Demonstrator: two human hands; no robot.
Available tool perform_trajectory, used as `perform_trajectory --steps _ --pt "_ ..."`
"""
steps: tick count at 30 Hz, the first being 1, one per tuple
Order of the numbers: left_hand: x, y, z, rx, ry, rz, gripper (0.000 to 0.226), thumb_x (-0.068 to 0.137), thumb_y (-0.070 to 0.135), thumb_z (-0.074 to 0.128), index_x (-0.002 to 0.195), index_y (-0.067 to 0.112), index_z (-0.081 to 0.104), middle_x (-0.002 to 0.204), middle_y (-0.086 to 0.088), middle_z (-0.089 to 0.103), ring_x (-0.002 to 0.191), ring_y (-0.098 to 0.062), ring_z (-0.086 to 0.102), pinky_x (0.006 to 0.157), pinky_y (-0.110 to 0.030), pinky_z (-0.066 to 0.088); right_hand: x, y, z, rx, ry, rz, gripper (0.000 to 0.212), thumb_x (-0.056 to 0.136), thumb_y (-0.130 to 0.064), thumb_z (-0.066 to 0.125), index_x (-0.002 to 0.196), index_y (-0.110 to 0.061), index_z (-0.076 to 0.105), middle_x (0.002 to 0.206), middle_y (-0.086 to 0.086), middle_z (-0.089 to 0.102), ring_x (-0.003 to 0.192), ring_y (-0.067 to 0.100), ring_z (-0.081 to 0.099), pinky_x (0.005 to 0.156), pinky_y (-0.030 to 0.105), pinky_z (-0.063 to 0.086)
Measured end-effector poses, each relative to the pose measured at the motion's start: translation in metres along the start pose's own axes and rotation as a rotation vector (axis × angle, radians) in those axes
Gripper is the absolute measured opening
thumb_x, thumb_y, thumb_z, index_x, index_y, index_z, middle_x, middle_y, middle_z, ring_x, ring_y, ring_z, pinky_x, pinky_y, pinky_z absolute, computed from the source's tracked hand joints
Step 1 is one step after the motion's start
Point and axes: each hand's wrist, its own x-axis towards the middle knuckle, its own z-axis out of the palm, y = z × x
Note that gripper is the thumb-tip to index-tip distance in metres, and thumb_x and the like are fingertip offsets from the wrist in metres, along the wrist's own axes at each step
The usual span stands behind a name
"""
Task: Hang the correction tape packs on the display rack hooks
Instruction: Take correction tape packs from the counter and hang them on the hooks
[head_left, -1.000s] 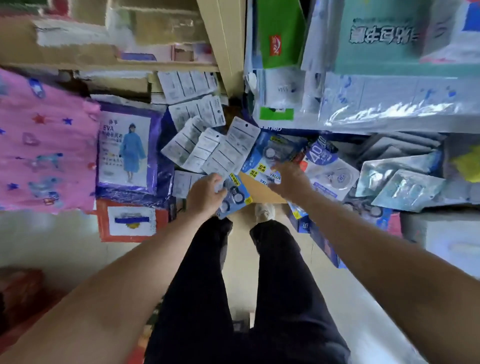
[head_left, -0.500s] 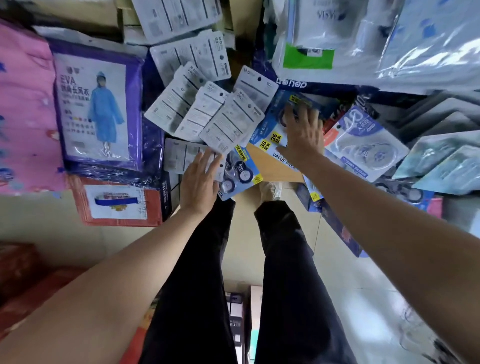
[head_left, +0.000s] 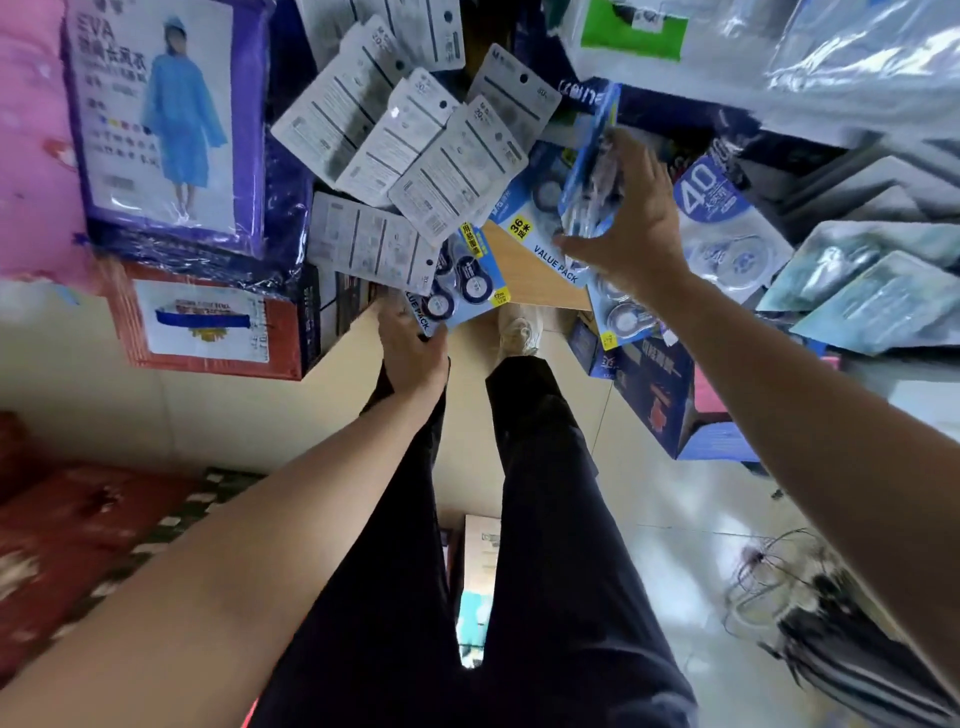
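**Blue tape packs, one in each grip**

Black trousers (head_left: 545, 519) fill my near view. Past them, my left grip (head_left: 413, 353) pinches the lower corner of a blue three-roll tape pack (head_left: 462, 280), below and right of the purple raincoat pack (head_left: 161, 124). Well to the right of the raincoat pack, my right grip (head_left: 634, 218) has thumb and fingers curled round a second blue tape pack (head_left: 587, 166), held edge-on. Farther off, white card backs (head_left: 415, 145) fan out just right of the raincoat pack.
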Motion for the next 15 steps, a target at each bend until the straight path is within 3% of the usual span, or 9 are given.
perform_trajectory --steps 4,6,9,12,13,15 --pt "0.004 0.007 0.013 -0.26 0.017 -0.248 0.049 0.085 0.011 0.077 0.127 0.001 0.054 0.114 -0.011 0.063 0.1 -0.021 0.062 0.073 -0.019 0.049 -0.01 -0.014 0.004 0.206 0.011 0.09 0.104 0.054 -0.05 0.089 0.141 -0.015 0.043 0.128 0.001 0.06 0.114 0.02 0.06 0.094 0.04 0.054" --pt "0.012 0.005 0.017 -0.336 0.051 -0.307 0.048 0.085 0.009 0.076 0.127 0.001 0.054 0.12 -0.014 0.061 0.104 -0.02 0.062 0.068 -0.012 0.047 -0.013 -0.021 0.007 0.28 0.006 0.13 0.106 0.053 -0.05 0.091 0.141 -0.014 0.045 0.126 0.001 0.062 0.111 0.015 0.062 0.092 0.034 0.055" --pt "0.019 0.001 0.018 -0.4 -0.003 -0.362 0.046 0.088 0.014 0.076 0.127 -0.003 0.056 0.122 -0.018 0.064 0.108 -0.026 0.064 0.071 -0.015 0.048 -0.02 -0.024 0.013 0.344 -0.022 0.189 0.106 0.054 -0.04 0.093 0.144 -0.012 0.043 0.126 0.002 0.062 0.109 0.014 0.062 0.088 0.025 0.055" --pt "0.021 0.003 0.013 -0.501 -0.066 -0.37 0.013 0.089 0.016 0.076 0.087 0.011 0.064 0.078 0.0 0.063 0.075 -0.02 0.058 0.066 -0.027 0.043 -0.028 -0.023 0.017 0.381 -0.031 0.258 0.104 0.058 -0.036 0.094 0.144 -0.013 0.042 0.127 0.002 0.06 0.105 0.014 0.062 0.084 0.024 0.056" --pt "0.018 0.005 0.009 -0.515 -0.087 -0.376 0.019 0.089 0.019 0.077 0.079 0.017 0.061 0.07 0.004 0.059 0.07 -0.016 0.054 0.067 -0.029 0.041 -0.031 -0.023 0.017 0.39 -0.03 0.292 0.103 0.06 -0.035 0.094 0.145 -0.014 0.041 0.126 0.001 0.06 0.102 0.012 0.062 0.081 0.022 0.056" --pt "0.008 0.009 -0.001 -0.524 -0.146 -0.412 0.017 0.089 0.026 0.077 0.084 0.018 0.063 0.076 0.001 0.06 0.07 -0.016 0.052 0.067 -0.031 0.043 -0.039 -0.026 0.014 0.43 -0.032 0.368 0.101 0.062 -0.033 0.093 0.146 -0.016 0.039 0.127 0.001 0.057 0.094 0.005 0.06 0.074 0.018 0.055"
